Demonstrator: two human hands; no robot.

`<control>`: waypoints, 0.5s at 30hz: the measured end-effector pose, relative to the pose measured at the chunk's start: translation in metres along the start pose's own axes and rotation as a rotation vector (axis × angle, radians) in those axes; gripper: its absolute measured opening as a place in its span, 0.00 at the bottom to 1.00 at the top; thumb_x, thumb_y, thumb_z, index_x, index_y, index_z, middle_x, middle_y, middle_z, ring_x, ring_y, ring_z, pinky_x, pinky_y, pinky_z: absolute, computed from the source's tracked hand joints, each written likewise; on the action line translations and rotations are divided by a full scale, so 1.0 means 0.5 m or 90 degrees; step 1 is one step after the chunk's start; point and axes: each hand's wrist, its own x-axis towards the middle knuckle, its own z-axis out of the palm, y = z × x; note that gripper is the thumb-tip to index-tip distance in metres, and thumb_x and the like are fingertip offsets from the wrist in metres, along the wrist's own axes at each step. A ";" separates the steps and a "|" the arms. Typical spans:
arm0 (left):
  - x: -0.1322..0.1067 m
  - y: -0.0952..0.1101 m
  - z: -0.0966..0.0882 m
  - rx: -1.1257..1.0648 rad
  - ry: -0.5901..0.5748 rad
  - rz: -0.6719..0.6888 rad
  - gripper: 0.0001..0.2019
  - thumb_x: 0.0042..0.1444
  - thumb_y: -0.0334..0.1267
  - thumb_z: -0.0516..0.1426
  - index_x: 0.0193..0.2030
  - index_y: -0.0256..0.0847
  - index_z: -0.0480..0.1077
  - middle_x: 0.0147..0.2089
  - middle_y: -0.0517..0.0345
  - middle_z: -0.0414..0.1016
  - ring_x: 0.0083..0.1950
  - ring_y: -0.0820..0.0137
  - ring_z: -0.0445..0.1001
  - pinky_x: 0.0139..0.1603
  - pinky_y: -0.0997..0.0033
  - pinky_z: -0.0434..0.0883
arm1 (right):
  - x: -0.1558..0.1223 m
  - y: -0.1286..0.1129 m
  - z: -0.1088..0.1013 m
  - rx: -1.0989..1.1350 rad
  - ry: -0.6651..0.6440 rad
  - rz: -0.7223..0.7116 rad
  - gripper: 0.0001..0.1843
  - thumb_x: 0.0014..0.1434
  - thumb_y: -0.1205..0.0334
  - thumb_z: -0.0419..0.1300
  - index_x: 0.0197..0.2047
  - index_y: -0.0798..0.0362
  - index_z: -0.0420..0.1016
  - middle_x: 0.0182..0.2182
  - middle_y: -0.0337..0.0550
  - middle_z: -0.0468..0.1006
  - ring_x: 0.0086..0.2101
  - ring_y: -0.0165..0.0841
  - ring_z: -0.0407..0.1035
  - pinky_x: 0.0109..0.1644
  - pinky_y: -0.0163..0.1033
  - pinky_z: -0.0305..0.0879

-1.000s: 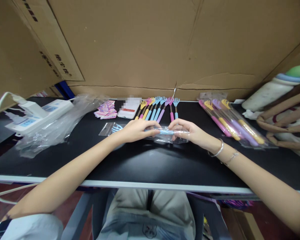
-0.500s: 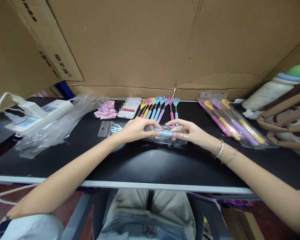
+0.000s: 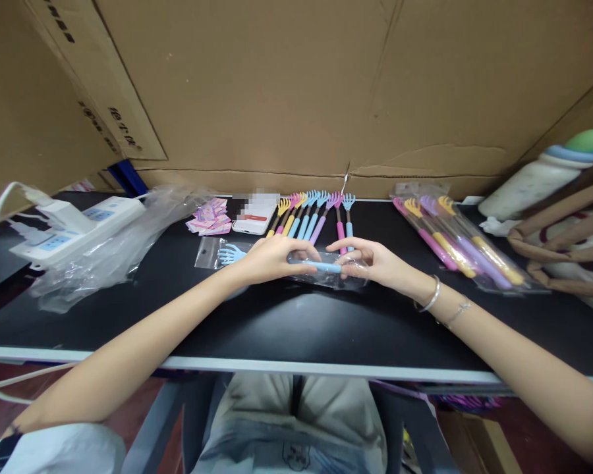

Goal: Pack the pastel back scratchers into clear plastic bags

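A light-blue back scratcher (image 3: 321,266) lies crosswise in a clear plastic bag (image 3: 208,253), its claw head showing to the left. My left hand (image 3: 275,257) is closed around the middle of it, thumb along the handle. At the handle's right end, my right hand (image 3: 363,259) pinches the end and the film around it. Just behind my hands, several loose back scratchers (image 3: 304,220) in yellow, pink, blue and purple lie in a row, claws pointing away. My left hand hides part of the shaft.
Bagged back scratchers (image 3: 454,243) lie at the right, near a white bottle (image 3: 538,181). Small printed cards (image 3: 210,217) and a white phone-like device (image 3: 254,214) sit behind. Plastic bags (image 3: 123,243) and a power strip (image 3: 84,227) occupy the left. A cardboard wall (image 3: 257,92) stands behind.
Both hands keep their hold in nearly the same place. The bagged back scratcher and the film around it have shifted slightly.
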 end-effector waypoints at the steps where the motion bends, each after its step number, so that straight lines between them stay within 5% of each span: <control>1: 0.000 0.001 0.000 0.002 0.007 0.003 0.14 0.54 0.50 0.58 0.44 0.49 0.75 0.36 0.66 0.78 0.38 0.72 0.73 0.37 0.77 0.61 | 0.000 -0.001 0.000 -0.002 0.004 0.003 0.30 0.50 0.51 0.67 0.53 0.55 0.68 0.32 0.43 0.79 0.30 0.31 0.73 0.33 0.34 0.65; 8: -0.003 0.016 0.002 -0.016 0.091 0.035 0.11 0.56 0.47 0.57 0.43 0.47 0.75 0.36 0.66 0.79 0.38 0.72 0.74 0.36 0.78 0.62 | -0.004 -0.016 -0.002 0.007 0.057 -0.005 0.28 0.53 0.44 0.63 0.50 0.55 0.71 0.29 0.43 0.78 0.31 0.34 0.74 0.36 0.36 0.67; 15: -0.007 0.026 0.007 0.094 0.299 0.164 0.11 0.58 0.48 0.58 0.40 0.45 0.75 0.36 0.61 0.78 0.38 0.72 0.71 0.38 0.77 0.63 | -0.008 -0.022 0.003 0.001 0.030 -0.059 0.21 0.59 0.50 0.59 0.50 0.55 0.73 0.37 0.46 0.79 0.34 0.33 0.73 0.44 0.41 0.69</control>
